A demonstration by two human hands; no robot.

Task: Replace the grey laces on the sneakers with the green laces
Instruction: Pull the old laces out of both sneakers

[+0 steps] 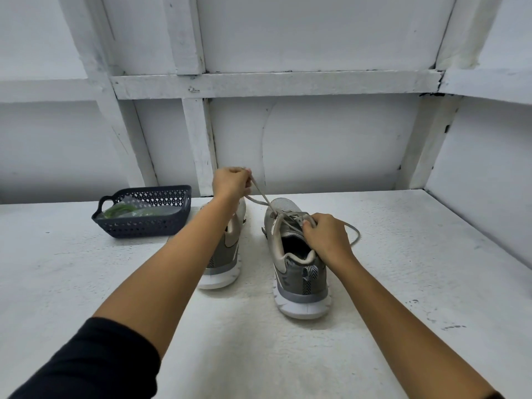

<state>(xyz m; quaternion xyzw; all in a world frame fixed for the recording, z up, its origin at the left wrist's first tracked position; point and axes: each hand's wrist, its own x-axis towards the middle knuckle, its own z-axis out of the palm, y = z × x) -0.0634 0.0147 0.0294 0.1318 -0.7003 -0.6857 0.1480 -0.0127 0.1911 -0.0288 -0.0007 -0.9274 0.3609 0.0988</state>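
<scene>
Forearms reached forward over a rough white tabletop [403,269], where two grey sneakers with white soles stood side by side, heels toward the viewer. The left hand [230,182] was raised above and beyond the toes, its fingers curled tight, pinching one end of the grey lace [260,193] and holding it taut, slanting up from an eyelet on the right sneaker [299,272]. The right hand [326,237] rested on that sneaker's tongue area, fingers curled round the lacing near the top eyelets; exactly which strand it gripped could not be told. Another stretch of the grey lace trailed off the shoe in a loose curve onto the tabletop just beside the right hand. The left sneaker [227,254] stood just beside its mate, partly hidden by the left forearm, so its lacing could not be seen. Well to the left, near the back edge of the tabletop, sat a dark blue perforated basket [144,226] with handles, and inside it lay the green laces [119,210], seemingly under clear plastic. A black sleeve [86,364] covered the left upper arm. Behind everything rose a white wall [316,139] crossed by painted wooden battens.
</scene>
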